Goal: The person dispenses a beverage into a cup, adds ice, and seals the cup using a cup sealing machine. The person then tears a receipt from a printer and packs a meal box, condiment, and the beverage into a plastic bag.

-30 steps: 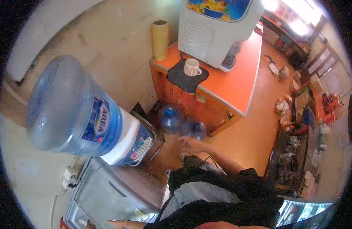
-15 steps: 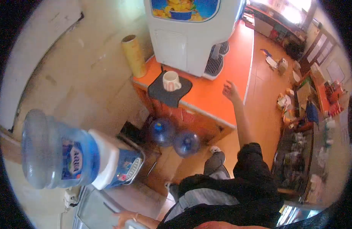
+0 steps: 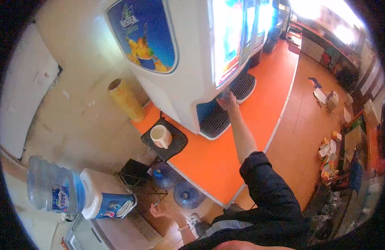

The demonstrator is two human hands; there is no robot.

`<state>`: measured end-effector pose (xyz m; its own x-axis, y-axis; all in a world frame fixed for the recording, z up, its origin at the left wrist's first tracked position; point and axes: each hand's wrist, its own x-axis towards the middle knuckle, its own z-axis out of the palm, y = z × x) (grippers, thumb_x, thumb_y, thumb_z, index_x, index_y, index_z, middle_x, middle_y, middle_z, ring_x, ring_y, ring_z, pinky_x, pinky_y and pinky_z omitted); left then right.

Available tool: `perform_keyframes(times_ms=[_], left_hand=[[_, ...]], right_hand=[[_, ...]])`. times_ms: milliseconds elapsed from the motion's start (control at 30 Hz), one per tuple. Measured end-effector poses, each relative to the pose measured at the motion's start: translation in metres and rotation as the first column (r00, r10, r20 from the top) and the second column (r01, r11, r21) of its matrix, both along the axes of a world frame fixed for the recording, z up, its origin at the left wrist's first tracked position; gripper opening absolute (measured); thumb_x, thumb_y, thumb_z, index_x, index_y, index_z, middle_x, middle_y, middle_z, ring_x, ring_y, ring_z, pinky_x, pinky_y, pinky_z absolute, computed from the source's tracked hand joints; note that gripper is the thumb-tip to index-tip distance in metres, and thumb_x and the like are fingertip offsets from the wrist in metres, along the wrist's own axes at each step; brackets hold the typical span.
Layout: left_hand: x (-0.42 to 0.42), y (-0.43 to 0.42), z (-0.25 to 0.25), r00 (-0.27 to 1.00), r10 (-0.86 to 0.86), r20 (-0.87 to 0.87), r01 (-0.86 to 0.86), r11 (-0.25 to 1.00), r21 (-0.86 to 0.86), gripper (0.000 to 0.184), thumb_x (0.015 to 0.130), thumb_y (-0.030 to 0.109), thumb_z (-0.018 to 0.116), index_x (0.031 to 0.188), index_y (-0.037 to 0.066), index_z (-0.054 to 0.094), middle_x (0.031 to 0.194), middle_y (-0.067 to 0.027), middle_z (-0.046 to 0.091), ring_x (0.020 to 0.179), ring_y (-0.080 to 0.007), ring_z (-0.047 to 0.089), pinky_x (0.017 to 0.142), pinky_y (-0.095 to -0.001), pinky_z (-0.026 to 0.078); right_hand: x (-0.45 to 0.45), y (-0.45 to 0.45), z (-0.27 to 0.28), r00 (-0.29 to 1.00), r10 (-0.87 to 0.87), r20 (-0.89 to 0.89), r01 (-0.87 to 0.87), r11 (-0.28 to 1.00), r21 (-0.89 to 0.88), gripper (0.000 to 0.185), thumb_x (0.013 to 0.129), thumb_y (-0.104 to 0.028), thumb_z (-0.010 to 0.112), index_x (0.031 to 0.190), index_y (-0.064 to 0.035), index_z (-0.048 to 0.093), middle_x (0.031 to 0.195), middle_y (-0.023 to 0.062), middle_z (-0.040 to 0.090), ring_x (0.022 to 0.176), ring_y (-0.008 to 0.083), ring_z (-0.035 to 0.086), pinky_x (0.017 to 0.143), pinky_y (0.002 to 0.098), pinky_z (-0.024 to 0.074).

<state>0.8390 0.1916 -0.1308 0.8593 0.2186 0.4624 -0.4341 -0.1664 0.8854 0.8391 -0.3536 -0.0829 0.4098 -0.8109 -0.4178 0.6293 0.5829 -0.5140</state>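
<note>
Evidently, the reach is complete: your right arm extends over the counter (image 3: 226,162), and your right hand (image 3: 227,101) is at the front of the machine (image 3: 176,89), at the inner end of its two trays. The hand is beside the near tray (image 3: 215,124), with the far tray (image 3: 246,86) just past it. Your fingers are partly hidden and blurred under the lit panel; whether they grip, press or merely touch cannot be determined.

Your left hand (image 3: 161,211) hangs low, fingers loosely spread, with no object visible in it. It is near the cooler (image 3: 92,196) and the floor bottle (image 3: 188,195), wearing a band (image 3: 183,228) at the wrist.

On progress, your contact with the machine is judged only begun or in course; no finished result can be confirmed. The work at the trays remains outstanding on this evidence. The machine itself stands upright on the counter with its panel lit.

The mug (image 3: 161,136) is upright on the mat (image 3: 178,135), apart from both trays and your hands; its handling is judged not started. Its contents cannot be read. Beside the machine, against the wall, stands the roll (image 3: 128,102), untouched.
</note>
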Motion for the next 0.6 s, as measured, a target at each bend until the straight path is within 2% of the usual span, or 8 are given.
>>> perform_keyframes(times_ms=[33,100,133,200,233,300,433,600], left_hand=[[-0.007,-0.01,0.002,1.0,-0.022,-0.008,0.022,1.0,-0.021,0.071,0.077,0.025,0.064,0.13,0.004,0.021,0.129,-0.0162,0.031,0.11,-0.0318,0.036,0.095,-0.0466,0.032],[-0.021,-0.026,0.009,0.998,-0.059,-0.02,0.058,0.997,-0.052,0.072,0.077,0.025,0.064,0.13,0.004,0.02,0.129,-0.0162,0.031,0.11,-0.0319,0.036,0.095,-0.0469,0.032],[-0.03,-0.028,0.012,0.997,-0.069,-0.028,0.067,0.996,-0.061,0.072,0.077,0.024,0.064,0.13,0.005,0.02,0.129,-0.0162,0.031,0.11,-0.032,0.036,0.095,-0.047,0.032],[-0.042,-0.033,0.027,0.997,-0.064,-0.045,0.061,0.997,-0.052,0.073,0.077,0.023,0.064,0.131,0.005,0.018,0.129,-0.016,0.03,0.11,-0.0317,0.036,0.094,-0.0469,0.032],[-0.048,-0.034,0.037,0.997,-0.059,-0.056,0.056,0.997,-0.043,0.074,0.077,0.022,0.064,0.131,0.006,0.016,0.129,-0.0159,0.03,0.109,-0.0313,0.036,0.094,-0.0466,0.032],[-0.057,-0.034,0.041,0.995,-0.053,-0.085,0.05,0.998,-0.032,0.076,0.076,0.019,0.063,0.132,0.008,0.013,0.129,-0.0156,0.03,0.109,-0.0306,0.036,0.094,-0.0462,0.033],[-0.067,-0.023,0.042,0.99,-0.088,-0.106,0.082,0.995,-0.058,0.075,0.079,0.017,0.061,0.133,0.008,0.011,0.129,-0.0148,0.029,0.109,-0.0295,0.037,0.095,-0.0441,0.033],[-0.076,-0.024,0.046,0.996,-0.035,-0.081,0.034,0.999,-0.005,0.077,0.08,0.02,0.061,0.133,0.009,0.007,0.128,-0.0138,0.031,0.111,-0.0294,0.037,0.096,-0.0449,0.031]], right_hand=[[-0.003,0.004,0.015,0.986,-0.008,-0.168,0.01,1.0,0.012,0.034,0.085,-0.029,0.053,0.114,-0.0196,0.038,0.101,0.0114,0.049,0.079,0.0315,0.056,0.067,0.0468,0.0535],[-0.02,0.01,0.011,0.987,-0.044,-0.154,0.027,0.994,-0.106,0.043,0.084,-0.03,0.054,0.118,-0.0205,0.03,0.098,0.0154,0.043,0.081,0.03,0.054,0.07,0.0502,0.0535],[-0.03,0.012,0.011,0.964,-0.128,-0.231,0.03,0.922,-0.385,0.043,0.083,-0.023,0.055,0.116,-0.0192,0.029,0.098,0.0147,0.044,0.08,0.0274,0.055,0.069,0.0475,0.0544],[-0.039,0.017,0.009,0.879,-0.389,-0.275,0.022,0.61,-0.792,0.047,0.077,-0.005,0.059,0.111,-0.0139,0.028,0.098,0.0133,0.048,0.078,0.0206,0.058,0.065,0.0356,0.0561],[-0.043,0.026,0.018,0.884,-0.378,-0.276,0.015,0.613,-0.79,0.047,0.077,-0.005,0.059,0.111,-0.0139,0.028,0.098,0.0133,0.048,0.078,0.0206,0.058,0.065,0.0356,0.0561],[-0.057,0.041,0.034,0.894,-0.423,-0.146,-0.072,0.186,-0.98,0.06,0.073,0.005,0.06,0.119,-0.0105,0.024,0.099,0.0137,0.052,0.083,0.0192,0.058,0.065,0.0312,0.0545],[-0.055,0.048,0.076,0.844,-0.493,-0.213,-0.131,0.195,-0.972,0.067,0.073,0.008,0.058,0.126,-0.0092,0.022,0.101,0.013,0.053,0.086,0.0197,0.058,0.065,0.0294,0.052],[-0.032,0.022,0.071,0.803,-0.559,-0.206,-0.261,-0.02,-0.965,0.062,0.076,0.006,0.057,0.128,-0.004,0.024,0.095,0.0113,0.053,0.08,0.0193,0.058,0.06,0.031,0.0497]])
